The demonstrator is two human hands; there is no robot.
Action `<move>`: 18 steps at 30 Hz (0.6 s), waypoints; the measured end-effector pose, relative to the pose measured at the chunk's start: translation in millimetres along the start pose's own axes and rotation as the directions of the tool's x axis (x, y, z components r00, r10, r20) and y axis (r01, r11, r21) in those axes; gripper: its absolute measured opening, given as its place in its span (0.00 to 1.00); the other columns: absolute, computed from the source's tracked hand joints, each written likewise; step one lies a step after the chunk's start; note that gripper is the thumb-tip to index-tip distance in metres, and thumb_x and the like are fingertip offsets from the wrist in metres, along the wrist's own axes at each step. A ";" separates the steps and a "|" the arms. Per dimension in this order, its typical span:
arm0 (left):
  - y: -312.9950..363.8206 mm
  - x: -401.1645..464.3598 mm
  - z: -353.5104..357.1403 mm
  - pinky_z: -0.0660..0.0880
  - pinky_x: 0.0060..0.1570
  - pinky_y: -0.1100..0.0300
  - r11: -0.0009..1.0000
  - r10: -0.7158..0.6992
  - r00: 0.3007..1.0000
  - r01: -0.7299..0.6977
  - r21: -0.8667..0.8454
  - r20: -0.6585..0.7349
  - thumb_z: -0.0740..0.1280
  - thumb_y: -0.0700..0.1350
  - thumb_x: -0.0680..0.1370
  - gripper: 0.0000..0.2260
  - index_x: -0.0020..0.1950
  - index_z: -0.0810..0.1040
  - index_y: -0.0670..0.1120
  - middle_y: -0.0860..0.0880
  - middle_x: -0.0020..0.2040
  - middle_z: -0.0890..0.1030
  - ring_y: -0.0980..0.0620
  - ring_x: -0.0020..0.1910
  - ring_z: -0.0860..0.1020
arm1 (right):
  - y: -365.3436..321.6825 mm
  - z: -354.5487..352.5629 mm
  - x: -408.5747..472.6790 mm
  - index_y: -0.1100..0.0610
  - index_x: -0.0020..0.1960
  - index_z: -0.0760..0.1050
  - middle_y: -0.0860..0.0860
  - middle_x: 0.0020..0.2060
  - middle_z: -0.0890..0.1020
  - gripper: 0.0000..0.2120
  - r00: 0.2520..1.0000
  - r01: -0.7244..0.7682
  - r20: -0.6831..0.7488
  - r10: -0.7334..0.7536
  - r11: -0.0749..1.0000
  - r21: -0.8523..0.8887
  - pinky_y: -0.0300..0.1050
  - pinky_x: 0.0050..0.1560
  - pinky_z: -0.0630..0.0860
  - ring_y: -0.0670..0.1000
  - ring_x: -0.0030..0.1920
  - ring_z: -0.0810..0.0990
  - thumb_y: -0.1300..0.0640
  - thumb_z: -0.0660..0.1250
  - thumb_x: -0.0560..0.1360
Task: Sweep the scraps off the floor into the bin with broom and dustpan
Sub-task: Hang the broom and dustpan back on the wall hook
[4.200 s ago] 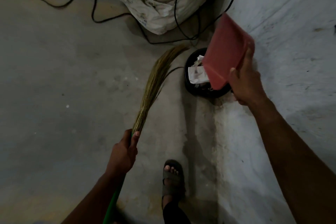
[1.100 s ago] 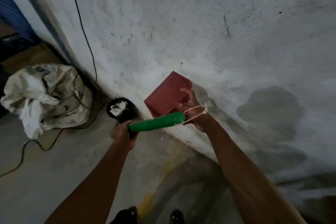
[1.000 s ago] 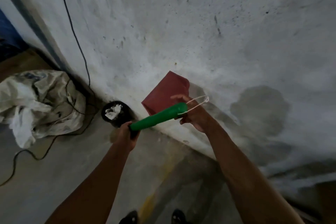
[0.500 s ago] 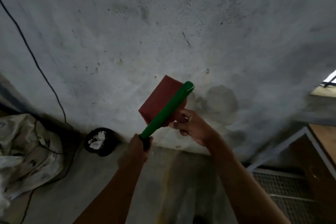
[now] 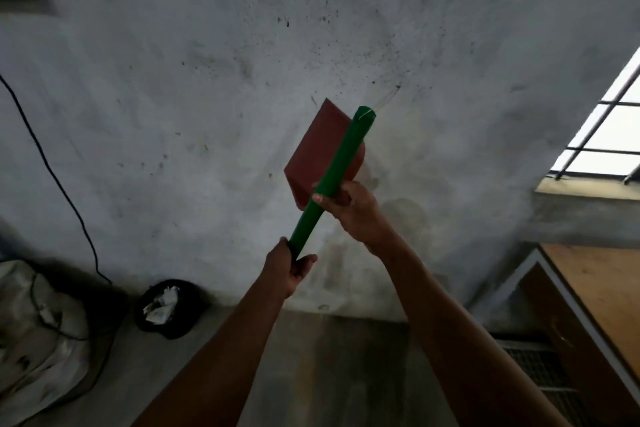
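Green plastic broom handle point(image 5: 332, 180) is pointing up and away from the person, toward the grey wall point(image 5: 207, 80), with the bristle end out of frame below. The left hand point(image 5: 291, 270) is wrapping fully around the lower part of the handle, fingers closed on it. The right hand point(image 5: 349, 208) is sitting higher up, just above the left one, pinching the red dustpan point(image 5: 318, 149) and also touching the handle, fingers curled shut; exactly how the grip is split between pan and handle I cannot tell. The dustpan is standing on edge behind the handle, just above the right hand, and looks empty.

A thin pale loop point(image 5: 381, 102) is running from the handle tip up to a spot on the wall; whether there is a nail or hook there is too small to tell.

The bin point(image 5: 169, 308) is sitting on the floor well below and left of the left hand, against the wall, with crumpled paper scraps point(image 5: 159, 303) already lying in it. A pale sack point(image 5: 38, 340) is lying further left, with a black cable point(image 5: 52, 166) running down the wall to it.

Judgement: sweeping and dumping look done; this is the put-away step, hanging the broom. Next move is calling for getting the loop seated on its wall point, easing the left hand off the handle, then stowing the dustpan.
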State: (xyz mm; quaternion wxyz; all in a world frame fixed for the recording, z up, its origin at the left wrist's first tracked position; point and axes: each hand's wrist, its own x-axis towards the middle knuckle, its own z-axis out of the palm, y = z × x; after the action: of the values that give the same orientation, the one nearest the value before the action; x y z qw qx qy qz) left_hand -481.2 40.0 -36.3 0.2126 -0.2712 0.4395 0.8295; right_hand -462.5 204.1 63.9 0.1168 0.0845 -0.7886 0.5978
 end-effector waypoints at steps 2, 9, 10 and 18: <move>1.3 -9.2 16.1 0.83 0.49 0.50 0.996 0.015 1.000 -0.018 0.091 0.027 0.59 0.51 0.88 0.15 0.62 0.74 0.40 0.35 0.46 0.84 0.40 0.42 0.86 | -1.5 -12.1 3.2 0.53 0.55 0.84 0.38 0.38 0.84 0.20 0.998 0.036 -0.053 -0.038 0.999 -0.032 0.32 0.38 0.76 0.39 0.38 0.82 0.39 0.74 0.73; 43.5 -58.0 83.1 0.83 0.37 0.55 0.771 0.444 0.885 -0.457 0.444 0.139 0.62 0.43 0.83 0.12 0.51 0.85 0.47 0.42 0.43 0.85 0.48 0.33 0.86 | 10.0 -46.6 8.9 0.50 0.55 0.82 0.35 0.38 0.84 0.11 0.991 -0.019 -0.130 -0.001 0.988 -0.156 0.29 0.36 0.74 0.36 0.38 0.82 0.45 0.73 0.78; 51.5 -66.8 92.4 0.83 0.38 0.54 0.704 0.536 0.830 -0.540 0.461 0.155 0.62 0.44 0.83 0.12 0.48 0.85 0.49 0.44 0.41 0.85 0.49 0.32 0.85 | 13.1 -49.2 7.1 0.50 0.54 0.82 0.35 0.37 0.83 0.09 0.992 -0.023 -0.125 0.002 0.986 -0.167 0.28 0.35 0.74 0.36 0.37 0.82 0.46 0.73 0.78; 92.1 -113.2 155.7 0.80 0.61 0.53 0.245 0.683 0.492 -0.851 0.465 0.541 0.62 0.61 0.84 0.15 0.65 0.82 0.57 0.56 0.60 0.84 0.54 0.61 0.82 | 27.3 -62.0 -10.9 0.45 0.48 0.79 0.42 0.41 0.87 0.04 1.000 -0.014 -0.007 0.013 0.952 -0.307 0.35 0.46 0.82 0.40 0.44 0.86 0.48 0.70 0.81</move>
State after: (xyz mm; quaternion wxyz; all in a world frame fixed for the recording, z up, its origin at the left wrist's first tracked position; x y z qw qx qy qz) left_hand -490.3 110.4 165.1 -0.0912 0.1771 0.7586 0.6204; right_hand -454.3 271.1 51.5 0.1264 0.0585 -0.8721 0.4690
